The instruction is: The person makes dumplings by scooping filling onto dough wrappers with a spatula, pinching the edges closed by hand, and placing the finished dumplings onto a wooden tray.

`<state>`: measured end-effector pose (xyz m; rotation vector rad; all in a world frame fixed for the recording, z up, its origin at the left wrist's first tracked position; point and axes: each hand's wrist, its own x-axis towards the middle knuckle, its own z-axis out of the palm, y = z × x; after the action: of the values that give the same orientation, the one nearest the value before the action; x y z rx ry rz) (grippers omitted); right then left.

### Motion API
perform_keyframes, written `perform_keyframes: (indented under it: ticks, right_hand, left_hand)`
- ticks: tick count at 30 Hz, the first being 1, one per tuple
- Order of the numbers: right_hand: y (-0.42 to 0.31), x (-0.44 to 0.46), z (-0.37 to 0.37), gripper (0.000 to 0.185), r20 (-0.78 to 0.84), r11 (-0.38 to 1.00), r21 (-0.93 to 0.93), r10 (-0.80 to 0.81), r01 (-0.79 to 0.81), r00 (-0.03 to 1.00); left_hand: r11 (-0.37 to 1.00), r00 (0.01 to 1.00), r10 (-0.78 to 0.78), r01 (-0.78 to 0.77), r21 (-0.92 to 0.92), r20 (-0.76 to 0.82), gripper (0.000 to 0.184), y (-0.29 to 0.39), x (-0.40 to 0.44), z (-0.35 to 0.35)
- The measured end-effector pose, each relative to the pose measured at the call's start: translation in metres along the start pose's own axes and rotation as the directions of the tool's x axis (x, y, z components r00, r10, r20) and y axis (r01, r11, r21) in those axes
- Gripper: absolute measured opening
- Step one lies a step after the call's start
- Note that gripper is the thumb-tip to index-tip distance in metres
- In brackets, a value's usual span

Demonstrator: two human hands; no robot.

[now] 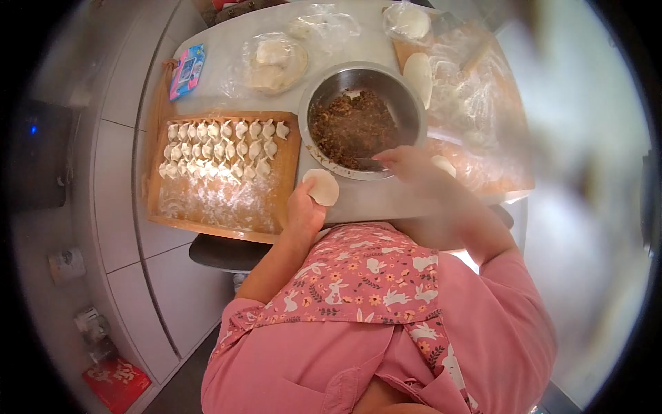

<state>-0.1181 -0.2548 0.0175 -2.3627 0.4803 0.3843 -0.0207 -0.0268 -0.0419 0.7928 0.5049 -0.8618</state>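
Note:
In my left hand point(305, 210) lies a round, pale dumpling wrapper point(325, 188), held near the front rim of a steel bowl point(405, 96). Dark minced filling point(353, 127) covers much of the bowl's bottom. My right hand point(408, 163) reaches over the bowl's front right side, its fingers closed on a thin metal utensil point(368, 163) whose tip is at the filling; its exact kind is hard to make out. To the left, several shaped dumplings point(219, 150) stand in three rows on a floured wooden board point(221, 210).
A floured work surface point(476, 103) at right bears a pale flattened dough piece point(418, 77). Bagged dough point(408, 22) lies behind it. Plastic-wrapped dough point(274, 62) and a blue-pink packet point(187, 72) sit at the back left. A dark stool seat point(231, 254) shows below the board.

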Motion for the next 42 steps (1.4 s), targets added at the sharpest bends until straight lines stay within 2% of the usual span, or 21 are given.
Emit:
perform_keyframes:
  ticks: [4,8,9,10,11,12,13,14,15,17,19,20,22,23,24,25,26,27,30,40,42]
  right_hand:
    - [-0.007,-0.015,0.005,0.026,0.001,0.967,0.255,0.024,-0.024,1.000]
    - [0.006,-0.014,0.025,0.028,-0.148,0.810,0.529,-0.206,0.253,0.967]
    - [0.004,-0.014,0.025,0.029,-0.134,0.773,0.583,-0.212,0.250,0.968]
    - [0.000,-0.013,0.023,0.029,-0.120,0.733,0.635,-0.219,0.244,0.968]
    - [-0.007,-0.013,0.019,0.032,0.066,0.491,0.870,-0.036,-0.039,0.997]
    - [-0.011,-0.013,0.018,0.033,0.184,0.331,0.927,0.015,-0.178,0.983]
    - [-0.015,-0.013,0.017,0.035,0.299,0.152,0.940,0.066,-0.305,0.952]
    - [-0.016,-0.013,0.018,0.035,0.283,0.088,0.955,0.018,-0.283,0.959]
    - [-0.018,-0.013,0.018,0.036,0.265,0.023,0.964,-0.029,-0.264,0.964]
    - [-0.026,-0.016,0.013,0.035,0.270,0.028,0.963,-0.033,-0.269,0.962]
    - [-0.032,-0.018,0.012,0.033,0.271,0.033,0.962,-0.036,-0.270,0.962]
    - [-0.033,-0.021,0.014,0.031,0.090,0.279,0.957,-0.013,-0.083,0.996]
    - [-0.035,-0.024,0.019,0.029,-0.095,0.505,0.857,-0.032,0.098,0.995]
    - [-0.033,-0.024,0.023,0.029,-0.378,0.708,0.623,-0.099,0.332,0.920]
    - [-0.035,-0.027,0.023,0.029,-0.494,0.779,0.465,-0.166,0.421,0.853]
    - [-0.040,-0.030,0.020,0.029,-0.599,0.834,0.286,-0.230,0.473,0.767]
    - [-0.045,-0.036,0.014,0.035,-0.557,0.922,0.053,-0.290,0.382,0.778]
    - [-0.050,-0.041,0.011,0.041,-0.501,0.941,-0.190,-0.338,0.280,0.796]
    - [-0.058,-0.044,0.023,0.050,-0.480,0.894,-0.370,-0.418,0.254,0.771]
    - [-0.068,-0.060,0.011,0.052,-0.406,0.907,-0.355,-0.366,0.224,0.838]
    - [-0.066,-0.054,0.013,0.051,-0.410,0.867,-0.369,-0.476,0.336,0.778]
  left_hand:
    - [0.997,0.998,0.057,-0.057,-0.049,-0.004,0.029,0.006,0.005,-0.006]
    - [0.987,0.988,0.150,-0.151,-0.058,-0.031,0.031,0.019,-0.006,0.011]
    - [0.882,0.948,0.317,-0.291,0.371,-0.011,0.032,0.026,-0.021,0.025]
    - [0.756,0.922,0.386,-0.338,0.561,0.035,0.032,0.028,-0.024,0.029]
    - [0.588,0.888,0.452,-0.365,0.722,0.081,0.032,0.031,-0.027,0.032]
    - [0.517,0.848,0.505,-0.446,0.731,0.160,0.032,0.033,-0.023,0.032]
    - [0.479,0.824,0.531,-0.485,0.732,0.198,0.032,0.035,-0.019,0.034]
    - [0.439,0.797,0.556,-0.523,0.731,0.236,0.032,0.037,-0.017,0.036]
    - [0.724,0.867,0.452,-0.494,0.482,0.211,0.031,0.038,-0.016,0.044]
    - [0.909,0.914,0.338,-0.379,0.173,0.226,0.031,0.039,-0.005,0.050]
    - [0.985,0.868,0.167,-0.172,-0.033,0.467,0.033,0.040,0.004,0.057]
    - [0.993,0.849,0.117,-0.082,-0.089,0.515,0.038,0.039,0.006,0.061]
    - [0.994,0.841,0.084,-0.030,-0.108,0.535,0.044,0.038,0.004,0.071]
    - [0.994,0.848,0.090,-0.048,-0.094,0.522,0.043,0.037,0.004,0.074]
    - [0.995,0.855,0.096,-0.065,-0.078,0.509,0.042,0.036,0.004,0.078]
    - [0.995,0.874,0.095,-0.085,-0.043,0.477,0.039,0.034,0.003,0.080]
    - [0.995,0.891,0.096,-0.104,-0.005,0.444,0.037,0.033,0.004,0.082]
    - [0.995,0.891,0.092,-0.101,-0.002,0.444,0.037,0.032,0.005,0.081]
    - [0.993,0.821,0.119,-0.101,-0.064,0.559,0.038,0.031,0.016,0.072]
    - [0.989,0.874,0.151,-0.139,-0.059,0.463,0.044,0.035,0.013,0.068]
    - [0.988,0.881,0.151,-0.139,-0.061,0.449,0.046,0.035,0.009,0.069]
